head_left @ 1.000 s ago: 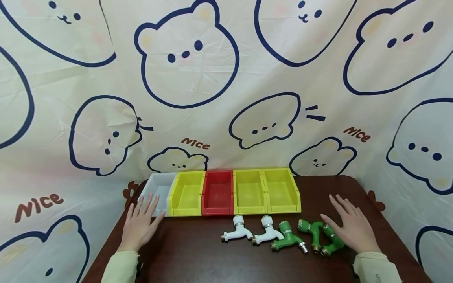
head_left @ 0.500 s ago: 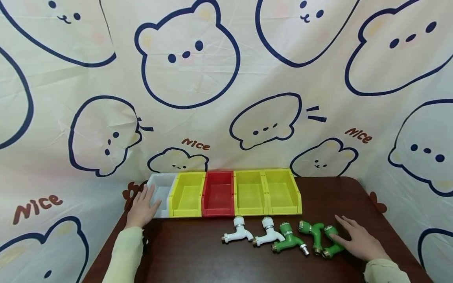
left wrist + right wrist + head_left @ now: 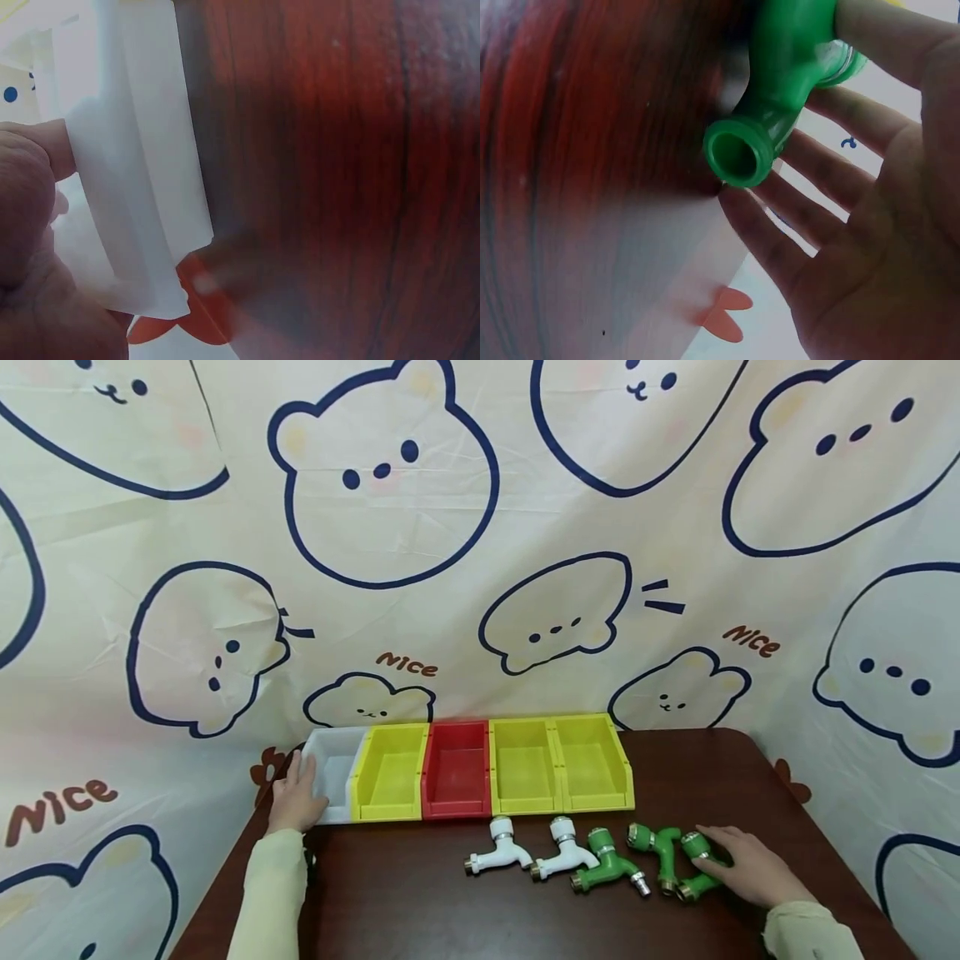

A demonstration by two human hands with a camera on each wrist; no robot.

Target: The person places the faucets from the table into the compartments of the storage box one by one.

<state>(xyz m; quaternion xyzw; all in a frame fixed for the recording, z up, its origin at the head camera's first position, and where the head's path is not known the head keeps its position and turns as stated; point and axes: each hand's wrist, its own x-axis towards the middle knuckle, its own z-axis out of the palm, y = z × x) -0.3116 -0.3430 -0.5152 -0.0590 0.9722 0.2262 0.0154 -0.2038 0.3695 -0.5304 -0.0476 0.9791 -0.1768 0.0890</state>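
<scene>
At the left end of the bin row, my left hand grips the side of a white bin. The thumb laps over the bin's front edge, as the left wrist view shows close up on the white wall. My right hand is around the rightmost green faucet, thumb on one side and fingers on the other. In the right wrist view the open spout of this green faucet points toward the camera; the other fingers stretch out past it. The faucet lies on the table.
Beside the white bin stand a yellow bin, a red bin and two more yellow bins. In front lie two white faucets and two other green faucets on the dark wooden table. A printed curtain hangs behind.
My left hand has moved forward onto the white bin's side and taken hold of it. My right hand has come down, its thumb and fingers closing about the rightmost green faucet.
</scene>
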